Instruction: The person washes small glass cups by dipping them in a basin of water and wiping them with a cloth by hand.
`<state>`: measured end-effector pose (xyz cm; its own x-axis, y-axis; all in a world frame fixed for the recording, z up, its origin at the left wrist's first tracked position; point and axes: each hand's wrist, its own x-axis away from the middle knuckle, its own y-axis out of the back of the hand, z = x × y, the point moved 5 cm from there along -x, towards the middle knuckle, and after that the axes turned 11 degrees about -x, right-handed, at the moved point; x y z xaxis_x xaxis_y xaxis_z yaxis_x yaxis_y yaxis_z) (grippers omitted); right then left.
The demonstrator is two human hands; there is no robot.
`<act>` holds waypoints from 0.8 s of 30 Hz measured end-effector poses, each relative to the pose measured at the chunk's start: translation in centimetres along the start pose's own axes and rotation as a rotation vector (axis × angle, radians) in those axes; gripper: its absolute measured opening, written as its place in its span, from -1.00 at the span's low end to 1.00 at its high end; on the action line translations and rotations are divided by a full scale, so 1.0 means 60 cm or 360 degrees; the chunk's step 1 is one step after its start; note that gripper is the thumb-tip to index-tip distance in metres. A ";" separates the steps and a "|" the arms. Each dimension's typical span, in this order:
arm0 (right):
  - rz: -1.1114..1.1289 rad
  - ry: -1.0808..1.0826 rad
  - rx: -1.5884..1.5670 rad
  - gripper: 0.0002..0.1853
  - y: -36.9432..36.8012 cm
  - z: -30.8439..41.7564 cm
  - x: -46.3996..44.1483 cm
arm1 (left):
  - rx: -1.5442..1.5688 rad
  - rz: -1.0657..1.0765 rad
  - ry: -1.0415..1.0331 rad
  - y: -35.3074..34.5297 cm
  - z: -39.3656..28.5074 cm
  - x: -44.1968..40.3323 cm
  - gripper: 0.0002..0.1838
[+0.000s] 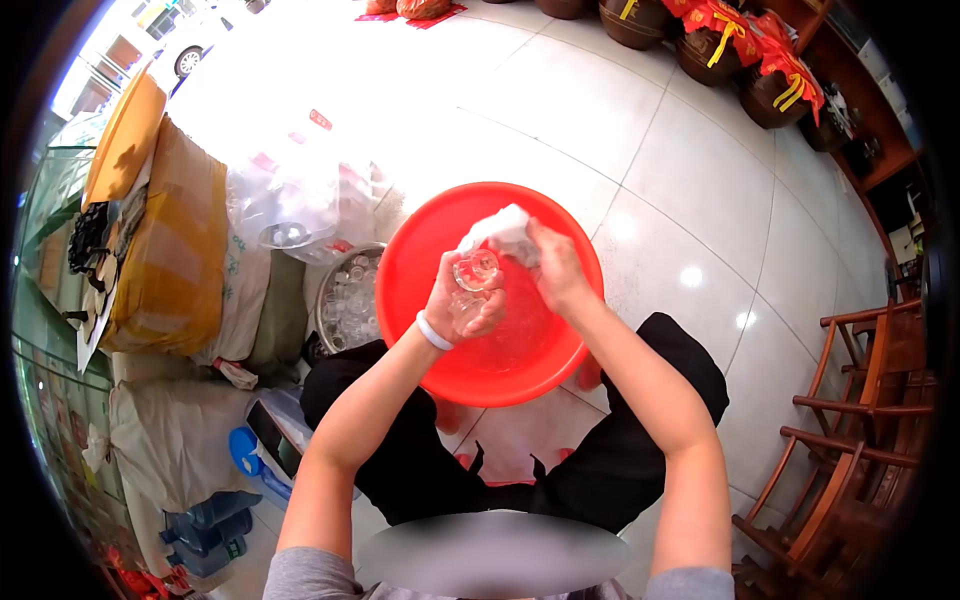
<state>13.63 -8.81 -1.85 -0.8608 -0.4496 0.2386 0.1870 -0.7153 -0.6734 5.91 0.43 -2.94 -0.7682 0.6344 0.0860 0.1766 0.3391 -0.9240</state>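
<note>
Over a red plastic basin (415, 375), my left hand (462, 312) is closed around a small clear glass (477, 270), its round rim facing up toward me. A white band circles that wrist. My right hand (560, 268) grips a white cloth (505, 228), which bunches up beside the glass and reaches across toward my left fingers. Whether the cloth touches the glass, I cannot tell. Left of the basin stands a metal bowl (322, 318) filled with several clear glass pieces.
Clear plastic bags (300, 205) and a taped cardboard box (175, 245) stand to the left, with sacks (180, 430) and blue water bottles (208, 535) nearer me. Dark jars (705, 55) with red covers line the back right. Wooden chairs (850, 450) are at the right.
</note>
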 end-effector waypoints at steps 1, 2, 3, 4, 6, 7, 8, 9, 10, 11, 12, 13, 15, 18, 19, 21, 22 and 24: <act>0.0006 0.0096 -0.0025 -0.61 -0.002 0.023 0.003 | -0.0049 0.0022 0.0041 -0.004 -0.005 0.000 -0.37; 0.0005 0.0095 -0.0026 -0.61 0.003 0.026 0.002 | -0.0049 0.0021 0.0042 -0.002 -0.004 0.000 -0.37; 0.0013 0.0225 0.0138 -0.61 0.006 0.036 0.002 | 0.0007 0.0071 0.0022 -0.003 -0.003 0.001 -0.36; 0.0023 0.0355 0.0301 -0.61 0.005 0.043 0.002 | 0.0062 0.0121 0.0003 -0.004 -0.004 0.001 -0.35; 0.0105 0.0328 0.0413 -0.63 -0.009 0.036 0.009 | 0.0078 0.0110 -0.0010 -0.005 -0.002 0.001 -0.33; 0.0186 0.0302 0.0528 -0.65 -0.022 0.030 0.018 | 0.0096 0.0103 -0.0022 -0.005 -0.001 0.001 -0.30; 0.0265 0.0274 0.0642 -0.66 -0.036 0.023 0.026 | 0.0099 0.0102 -0.0021 -0.001 0.000 0.001 -0.30; 0.0355 0.0148 0.0525 -0.60 -0.051 0.015 0.034 | 0.0080 0.0115 -0.0038 0.003 0.001 0.001 -0.28; 0.0391 0.0199 0.0656 -0.56 -0.058 0.012 0.042 | 0.0059 0.0128 -0.0056 0.005 0.002 0.001 -0.25; 0.0423 0.0253 0.0786 -0.51 -0.064 0.009 0.049 | 0.0061 0.0126 -0.0053 0.006 0.004 0.001 -0.25; 0.0427 0.0328 0.0852 -0.51 -0.054 -0.007 0.043 | 0.0033 -0.0045 -0.0032 0.012 0.006 0.000 -0.25; 0.0428 0.0403 0.0918 -0.50 -0.049 -0.018 0.038 | 0.0003 -0.0216 -0.0010 0.016 0.009 0.001 -0.25; 0.0268 0.0146 0.1233 -0.51 -0.033 -0.032 0.030 | -0.0188 -0.0469 -0.0044 0.020 0.010 -0.001 -0.28; 0.0263 -0.0026 0.1217 -0.60 -0.041 -0.015 0.050 | -0.0477 -0.0915 -0.0165 0.015 -0.004 0.000 -0.32; 0.0265 -0.0085 0.1215 -0.62 -0.044 -0.010 0.056 | -0.0408 -0.1004 -0.0201 0.011 -0.005 -0.002 -0.38; 0.0320 0.0109 0.1515 -0.67 -0.048 0.010 0.060 | -0.0431 -0.0986 -0.0248 0.036 -0.018 0.000 -0.40; 0.0350 0.0207 0.1668 -0.69 -0.049 0.018 0.061 | -0.0454 -0.0961 -0.0291 0.056 -0.025 0.001 -0.42; 0.0399 0.0411 0.1925 -0.72 -0.052 0.012 0.063 | -0.0207 -0.0782 -0.0363 0.069 -0.030 -0.001 -0.46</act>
<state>10.14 -8.68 1.67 -0.7807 -0.6238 -0.0380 0.5534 -0.7183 0.4217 7.79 3.07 -6.08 -0.8906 0.2186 0.3987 -0.1722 0.6494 -0.7407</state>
